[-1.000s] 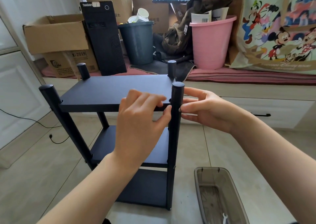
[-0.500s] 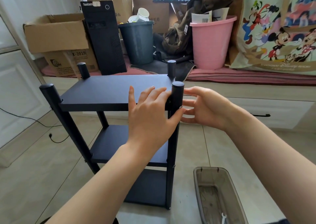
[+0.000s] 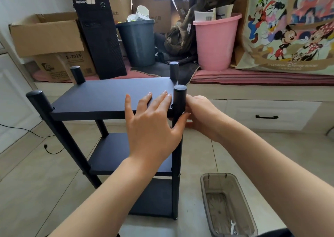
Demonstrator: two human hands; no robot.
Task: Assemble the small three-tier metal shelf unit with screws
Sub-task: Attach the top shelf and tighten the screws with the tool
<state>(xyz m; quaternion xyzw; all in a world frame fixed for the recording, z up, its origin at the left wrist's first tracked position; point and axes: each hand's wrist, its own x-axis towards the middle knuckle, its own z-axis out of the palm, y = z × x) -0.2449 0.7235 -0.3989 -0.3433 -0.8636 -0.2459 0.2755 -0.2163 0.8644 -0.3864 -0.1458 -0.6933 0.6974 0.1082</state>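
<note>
The black three-tier shelf unit (image 3: pixel 108 95) stands upright on the tiled floor, with all three boards between its four posts. My left hand (image 3: pixel 153 126) lies flat on the top board's near right corner. Its fingers are straight and its thumb presses the near right post (image 3: pixel 179 95). My right hand (image 3: pixel 200 115) is against that post's right side, level with the top board. Its fingers curl toward the post, and their tips are hidden behind the post and my left thumb. A screw head (image 3: pixel 179 175) shows on this post at the middle board.
A clear plastic bin (image 3: pixel 240 197) sits on the floor right of the shelf, with a small wrench (image 3: pixel 232 226) inside. Behind, a raised platform carries cardboard boxes (image 3: pixel 45 37), a computer tower (image 3: pixel 101 37), a dark bin (image 3: pixel 139 41) and a pink bucket (image 3: pixel 216 41). A cable (image 3: pixel 45 146) trails at left.
My left hand straightened from a curled hold on the board's front edge and slid forward flat onto the top board. My right hand drew in closer against the post.
</note>
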